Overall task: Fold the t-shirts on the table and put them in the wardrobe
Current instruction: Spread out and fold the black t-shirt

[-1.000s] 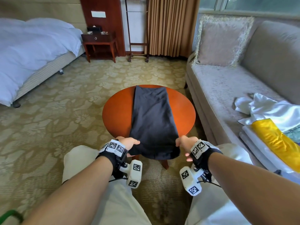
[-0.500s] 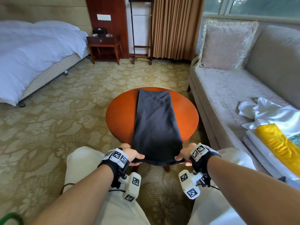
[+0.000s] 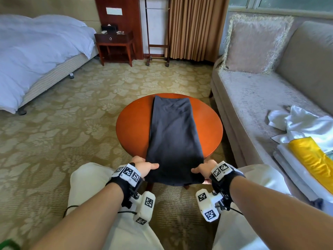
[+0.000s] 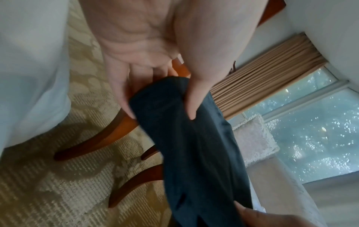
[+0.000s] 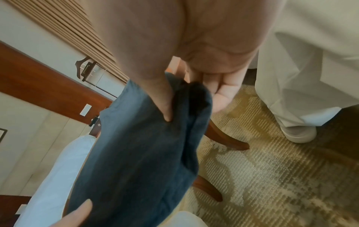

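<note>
A dark grey t-shirt (image 3: 173,134), folded into a long strip, lies along the round orange-brown table (image 3: 129,127); its near end hangs over the table's front edge. My left hand (image 3: 144,166) pinches the near left corner, thumb on top and fingers beneath. My right hand (image 3: 203,168) pinches the near right corner the same way. In the left wrist view the left hand (image 4: 159,106) grips the t-shirt (image 4: 194,145) edge. The right wrist view has my right hand (image 5: 186,107) clamped on the dark t-shirt (image 5: 139,153).
A beige sofa (image 3: 252,105) with a cushion (image 3: 252,44) runs along the right, holding white and yellow garments (image 3: 310,152). A bed (image 3: 36,51) stands at left, a nightstand (image 3: 115,46) and curtains (image 3: 194,27) behind. Patterned carpet (image 3: 72,123) surrounds the table.
Both hands have shifted their hold on the shirt's near end, thumbs now on top of the corners. The head view has tilted slightly, so the table sits lower in the picture.
</note>
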Available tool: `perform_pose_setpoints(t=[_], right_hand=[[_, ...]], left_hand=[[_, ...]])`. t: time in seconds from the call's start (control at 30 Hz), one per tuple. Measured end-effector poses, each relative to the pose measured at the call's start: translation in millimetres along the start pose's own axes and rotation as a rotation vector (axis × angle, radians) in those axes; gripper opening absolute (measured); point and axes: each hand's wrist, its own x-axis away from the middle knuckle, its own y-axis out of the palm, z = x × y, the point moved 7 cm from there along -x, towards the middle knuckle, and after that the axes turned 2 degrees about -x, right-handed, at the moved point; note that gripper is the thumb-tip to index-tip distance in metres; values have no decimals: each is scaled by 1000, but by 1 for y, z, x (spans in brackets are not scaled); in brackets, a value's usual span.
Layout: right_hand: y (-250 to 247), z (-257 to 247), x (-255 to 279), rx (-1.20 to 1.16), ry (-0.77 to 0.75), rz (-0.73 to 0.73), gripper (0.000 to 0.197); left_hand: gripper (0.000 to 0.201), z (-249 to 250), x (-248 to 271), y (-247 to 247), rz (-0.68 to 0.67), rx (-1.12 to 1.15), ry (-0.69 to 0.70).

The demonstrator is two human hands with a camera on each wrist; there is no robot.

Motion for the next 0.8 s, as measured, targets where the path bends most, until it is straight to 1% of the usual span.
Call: perform_pose_setpoints(t=[0.07,0.17,0.23,0.3,0.33,0.4,0.43,0.5,0.53,0.57,0.63,0.7,0.73,0.8], right_hand=[[-2,-2,3,-53,-8,-3,17],[-11,-9,9,-73,-12,-17,21],[-22,-20,18,-100,-42,-5,24],[-39,-36,26,-81,-113,40,27],[-47,-45,31,-83,-166,57,31],[-60,-60,40,-190,-271,79,49],[-66,-66,44,-242,-305,84,49],[-75,-75,61,-323,-366,74,33],[-78,-80,69,-346,-387,54,22],[-80,-84,78,-387,-398,30,16],[-89,-88,89,-475,-443,32,15],[-93,-96,98,-558,-477,-32,19],[-93,-99,100,-580,-475,-78,18],[-96,-100,105,-572,-470,-93,14]], left_hand=[[62,10,18,-4,-19,73,-3],[65,25,35,-10,-31,225,8],[60,37,43,-16,-3,286,72],[53,52,55,-20,-26,320,141],[47,59,63,-23,-49,343,175],[32,70,74,-26,-105,401,220],[24,76,78,-28,-135,423,230],[16,87,89,-32,-191,469,256],[17,93,96,-34,-213,497,267],[18,98,100,-36,-227,523,280],[19,108,111,-41,-257,595,299],[21,116,121,-46,-326,666,304],[23,120,126,-49,-364,683,316],[30,126,130,-53,-428,642,360]])
